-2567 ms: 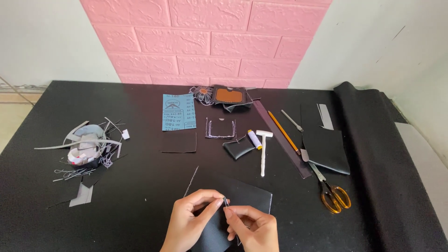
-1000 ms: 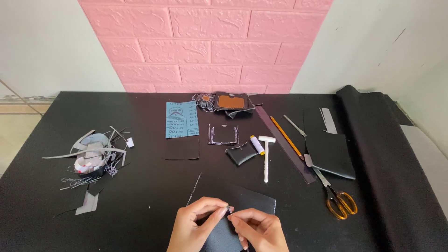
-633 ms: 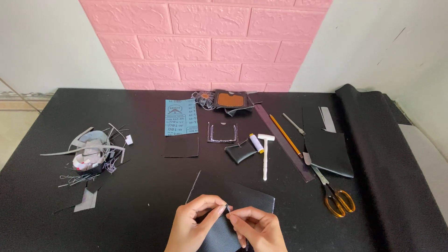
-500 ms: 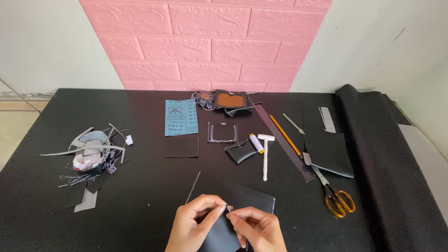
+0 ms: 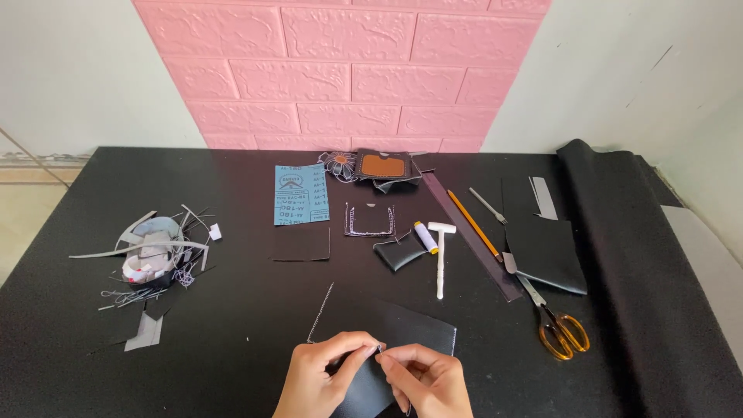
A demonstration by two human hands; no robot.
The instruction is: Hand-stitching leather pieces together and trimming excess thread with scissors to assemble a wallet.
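Note:
At the table's near edge my left hand (image 5: 319, 379) and my right hand (image 5: 427, 381) meet fingertip to fingertip over a black leather piece (image 5: 414, 334). Between the fingertips I pinch something very small and thin, likely a needle (image 5: 378, 350). A pale thread (image 5: 320, 311) runs from the hands up and to the left across the black table (image 5: 232, 310). The lower part of the leather piece is hidden under my hands.
Behind lie a white mallet (image 5: 440, 255), a thread spool (image 5: 424, 237), a stitched leather pocket (image 5: 369, 220), blue sandpaper (image 5: 300, 193), and a brown-and-black wallet (image 5: 383, 168). Orange-handled scissors (image 5: 559, 329), a pencil (image 5: 472, 223) and black leather sheets (image 5: 549, 251) sit right. A scrap pile (image 5: 155, 255) lies left.
My hands have stayed at the near edge, shifting slightly lower and to the right over the leather piece. The view has tilted a little; nothing else on the table moved.

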